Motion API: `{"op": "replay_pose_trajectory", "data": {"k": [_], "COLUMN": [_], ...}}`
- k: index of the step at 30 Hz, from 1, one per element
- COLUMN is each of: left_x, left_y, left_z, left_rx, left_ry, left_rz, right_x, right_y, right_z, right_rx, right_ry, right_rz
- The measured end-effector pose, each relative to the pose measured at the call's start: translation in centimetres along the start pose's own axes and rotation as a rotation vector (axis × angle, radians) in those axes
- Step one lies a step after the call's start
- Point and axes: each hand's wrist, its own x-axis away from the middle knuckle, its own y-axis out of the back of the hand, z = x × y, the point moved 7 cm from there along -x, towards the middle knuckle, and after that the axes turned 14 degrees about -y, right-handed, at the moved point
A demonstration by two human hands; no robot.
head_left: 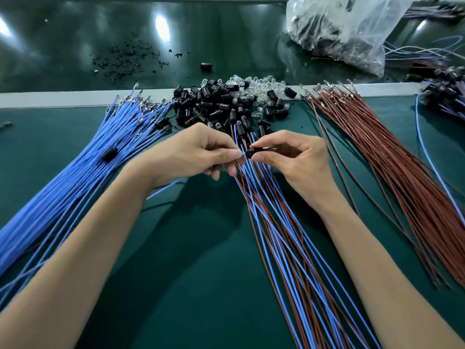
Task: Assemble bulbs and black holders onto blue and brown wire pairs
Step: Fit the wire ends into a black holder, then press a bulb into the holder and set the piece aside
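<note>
likely, a skewed push would bend the tip: at frame centre, over the finished wire pairs (pixel 289 235), the left hand (pixel 201 154) pinches a blue wire end (pixel 243 155) against the black holder (pixel 252 152) that the right hand (pixel 292 157) pinches. loose holders (pixel 214 107) and bulbs (pixel 254 84) lie just beyond, upper centre.

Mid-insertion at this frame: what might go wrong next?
The blue wire pinched by the left hand meets the black holder in the right hand; it may miss or bend. The finished wire pairs lying under both hands could snag. The clear bulbs piled on the grey ledge might roll away.
</note>
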Motion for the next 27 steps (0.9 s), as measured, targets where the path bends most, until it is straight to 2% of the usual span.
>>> {"op": "replay_pose_trajectory", "data": {"k": [7, 14, 18, 20, 22, 23, 25, 26, 27], "left_x": [-0.6, -0.7, -1.0, -1.1, -1.0, -1.0, -0.8, -0.7, -0.6], "left_y": [0.2, -0.4, -1.6, -1.8, -1.1, -0.6, -0.1, 0.0, 0.0], "left_z": [0.4, 0.8, 0.7, 0.6, 0.8, 0.9, 1.0, 0.9, 0.8], "left_rx": [0.003, 0.146, 0.161, 0.101, 0.046, 0.015, -0.042, -0.079, -0.137], "left_ry": [-0.024, -0.028, -0.019, -0.045, -0.074, -0.096, -0.162, -0.200, -0.237], "left_rz": [-0.148, -0.197, -0.185, -0.214, -0.302, -0.349, -0.429, -0.461, -0.481], "right_x": [0.0, 0.0, 0.1, 0.2, -0.5, -1.3, -3.8, -5.3, -6.7], "right_y": [0.1, 0.1, -0.7, -1.1, -0.9, -0.3, 1.1, 1.6, 1.3], "right_z": [-0.3, -0.3, 0.0, 0.6, 1.5, 2.0, 3.1, 3.4, 3.5], "right_rx": [0.020, -0.025, 0.086, 0.164, 0.113, 0.078, 0.179, 0.346, 0.561], "right_ry": [-0.010, -0.013, 0.019, 0.019, -0.003, -0.022, -0.039, -0.032, -0.036], "right_rz": [-0.024, -0.047, -0.059, 0.027, 0.163, 0.155, -0.047, -0.162, -0.209]}}
